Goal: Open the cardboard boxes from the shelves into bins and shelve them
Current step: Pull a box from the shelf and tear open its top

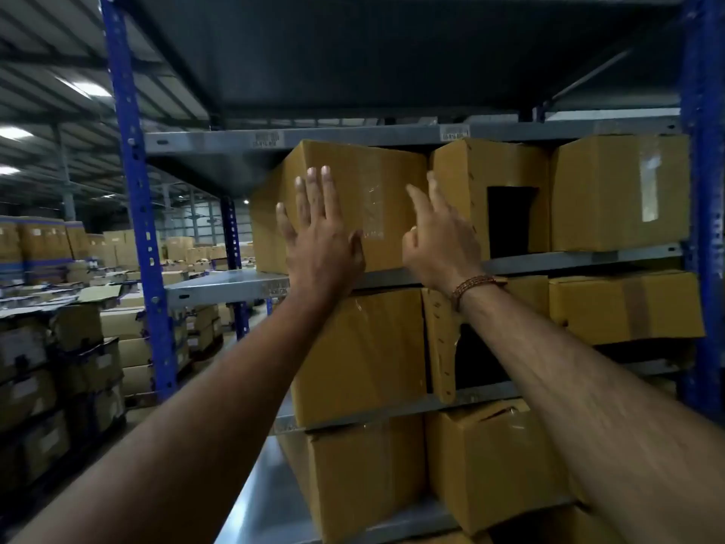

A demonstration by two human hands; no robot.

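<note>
Two bare forearms are stretched from the near edge up toward the rack. At their ends, the left hand (319, 237) is laid flat, fingers straight and spread, against the front face of a sealed cardboard box (353, 202), nothing being gripped. Just to its right, the right hand (439, 237) is raised with its fingers apart and relaxed, near that box's right edge; whether it touches the cardboard cannot be told. A beaded bracelet (476, 286) is worn on the right wrist. The sealed cardboard box is set skewed on a grey shelf (227, 286), its left corner turned outward. Right of it on that shelf, a box with a cut-out opening (490, 198) is seen, and further right a taped box (620, 194). More brown boxes are held on the shelves below. The rack is framed by a blue upright (133, 190) at left. Far left, stacked cartons (47, 245) are spread across the warehouse floor.
</note>
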